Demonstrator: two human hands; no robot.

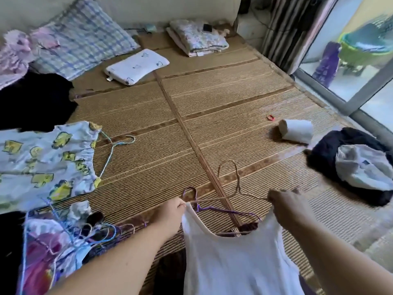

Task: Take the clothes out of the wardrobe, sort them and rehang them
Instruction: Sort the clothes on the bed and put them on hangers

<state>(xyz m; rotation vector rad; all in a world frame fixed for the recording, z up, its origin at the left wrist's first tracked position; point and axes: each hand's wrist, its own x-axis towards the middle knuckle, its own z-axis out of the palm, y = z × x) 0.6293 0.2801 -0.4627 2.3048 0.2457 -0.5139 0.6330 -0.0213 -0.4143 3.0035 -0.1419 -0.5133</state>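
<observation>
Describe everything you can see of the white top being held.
The white top is a plain, sleeveless garment of thin fabric with a scooped neckline. It hangs spread above the woven mat, its lower part out of frame. The left hand pinches one shoulder strap, the right hand grips the other. A purple wire hanger sits at its neckline; whether it is inside is unclear.

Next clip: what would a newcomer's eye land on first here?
A white sleeveless top, held by its shoulders between the left hand and right hand at bottom centre. A pale dress with yellow patches lies at left on the woven mat, a toilet roll at right.
</observation>
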